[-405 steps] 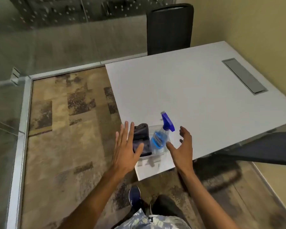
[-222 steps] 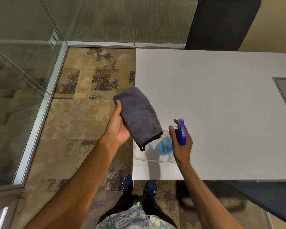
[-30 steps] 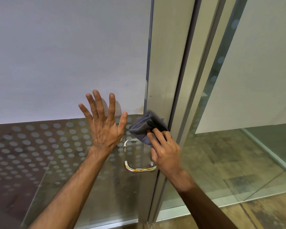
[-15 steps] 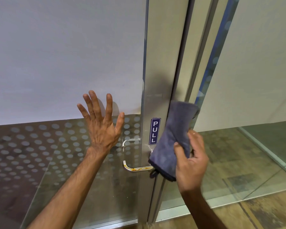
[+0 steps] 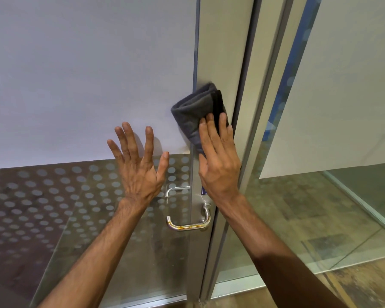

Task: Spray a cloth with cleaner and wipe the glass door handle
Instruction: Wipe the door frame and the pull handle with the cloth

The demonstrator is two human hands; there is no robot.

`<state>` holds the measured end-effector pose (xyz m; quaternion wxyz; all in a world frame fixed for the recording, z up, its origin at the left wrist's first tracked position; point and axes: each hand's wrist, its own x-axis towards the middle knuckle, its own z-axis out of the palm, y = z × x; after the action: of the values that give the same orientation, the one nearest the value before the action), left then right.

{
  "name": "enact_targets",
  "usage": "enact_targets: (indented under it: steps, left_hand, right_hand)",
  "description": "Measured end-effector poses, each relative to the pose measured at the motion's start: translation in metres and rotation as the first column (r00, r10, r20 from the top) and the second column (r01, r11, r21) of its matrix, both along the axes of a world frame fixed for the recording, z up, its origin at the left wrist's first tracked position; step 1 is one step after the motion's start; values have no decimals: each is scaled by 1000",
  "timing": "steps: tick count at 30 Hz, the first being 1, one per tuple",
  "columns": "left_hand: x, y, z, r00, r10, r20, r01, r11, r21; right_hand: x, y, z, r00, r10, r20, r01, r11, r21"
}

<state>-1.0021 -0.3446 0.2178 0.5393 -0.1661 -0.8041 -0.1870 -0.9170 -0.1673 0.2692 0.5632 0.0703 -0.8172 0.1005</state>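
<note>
A folded grey cloth (image 5: 193,112) is pressed flat against the metal door stile (image 5: 220,52) by my right hand (image 5: 218,161), well above the handle. The curved steel door handle (image 5: 187,226) sticks out from the stile below that hand, uncovered. My left hand (image 5: 140,170) rests flat on the glass door (image 5: 87,207) with its fingers spread, just left of the handle. My right hand hides most of the blue PULL label. No spray bottle is in sight.
The door's upper part is white frosted film (image 5: 87,74); the lower part carries a dot pattern. A second glass panel (image 5: 331,107) stands to the right of the frame, with patterned carpet (image 5: 320,218) behind it.
My right hand carried the cloth up and left, from hanging beside the handle to flat against the stile above it. The left hand stayed on the glass.
</note>
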Motion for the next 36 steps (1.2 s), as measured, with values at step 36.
enact_targets:
  steps: [36]
  left_hand:
    - [11,-7,-9,997,29,67,-25,997,-69]
  right_hand:
    - [85,22,-109,694,276,665,-178,961,-213]
